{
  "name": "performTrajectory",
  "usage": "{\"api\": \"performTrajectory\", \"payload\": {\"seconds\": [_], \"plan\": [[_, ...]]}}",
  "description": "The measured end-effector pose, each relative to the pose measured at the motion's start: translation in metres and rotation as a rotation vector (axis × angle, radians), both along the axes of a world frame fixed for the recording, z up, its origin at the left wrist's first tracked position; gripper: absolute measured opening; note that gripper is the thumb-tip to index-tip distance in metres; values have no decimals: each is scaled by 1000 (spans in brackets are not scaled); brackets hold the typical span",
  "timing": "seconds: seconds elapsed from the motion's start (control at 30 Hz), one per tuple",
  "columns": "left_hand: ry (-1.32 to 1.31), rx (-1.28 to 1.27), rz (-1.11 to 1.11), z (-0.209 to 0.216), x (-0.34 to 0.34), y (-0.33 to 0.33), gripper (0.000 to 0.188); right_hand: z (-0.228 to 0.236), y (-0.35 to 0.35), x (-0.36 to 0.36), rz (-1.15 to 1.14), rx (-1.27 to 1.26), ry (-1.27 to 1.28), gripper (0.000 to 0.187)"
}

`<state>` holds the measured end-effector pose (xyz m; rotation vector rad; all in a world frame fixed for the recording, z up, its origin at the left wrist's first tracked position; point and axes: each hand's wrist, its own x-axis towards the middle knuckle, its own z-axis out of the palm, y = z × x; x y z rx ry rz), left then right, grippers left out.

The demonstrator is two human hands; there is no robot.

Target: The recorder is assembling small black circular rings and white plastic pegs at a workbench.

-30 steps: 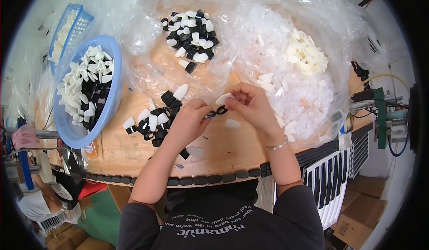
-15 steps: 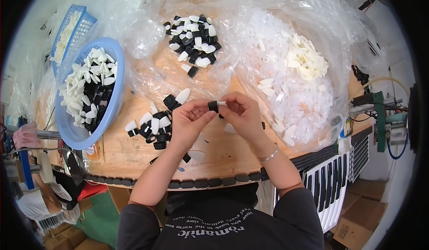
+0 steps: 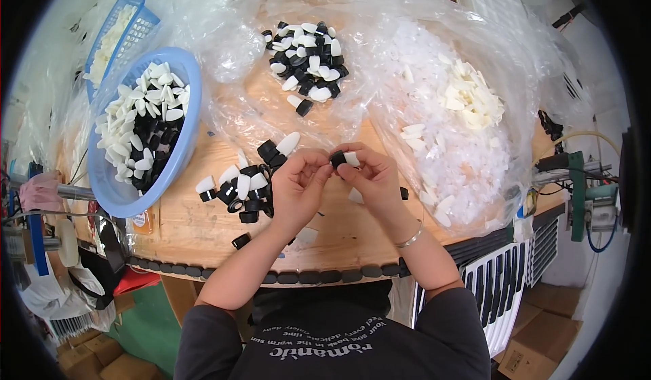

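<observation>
While right fingers pinch a black-and-white piece (left fingers: hold unclear), plastic drapes the worktop, cartons stand below; lettering crosses the shirt.

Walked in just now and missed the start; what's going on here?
A person at a wooden table is handling a small black piece with a white tab. The right hand pinches it; the left hand is right beside it, contact unclear. Similar pieces lie in a loose pile beside the left hand, another heap sits farther back, and a blue basin at left holds many more. Pale pieces lie on clear plastic to the right.
</observation>
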<state>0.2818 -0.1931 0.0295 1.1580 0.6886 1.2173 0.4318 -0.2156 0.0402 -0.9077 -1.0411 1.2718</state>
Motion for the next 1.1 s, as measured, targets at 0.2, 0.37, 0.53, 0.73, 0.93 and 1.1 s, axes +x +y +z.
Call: {"api": "performTrajectory", "payload": {"seconds": [0.2, 0.37, 0.53, 0.73, 0.93, 1.1], "plan": [[4, 24, -71, -1, -4, 5, 8, 11, -3, -6, -200, 191, 30, 28], [74, 84, -43, -3, -1, 8, 12, 14, -2, 1, -322, 542, -601, 39], [345, 476, -12, -3, -8, 12, 20, 17, -5, 1, -340, 684, -844, 35], [174, 195, -5, 1, -2, 5, 16, 25, -5, 2, -299, 598, -752, 19], [275, 222, 16, -8, -8, 13, 14, 25, -5, 5, -229, 476, -685, 11], [365, 299, 5, -8, -11, 13, 15, 25, -5, 6, -207, 438, -734, 11]]}}
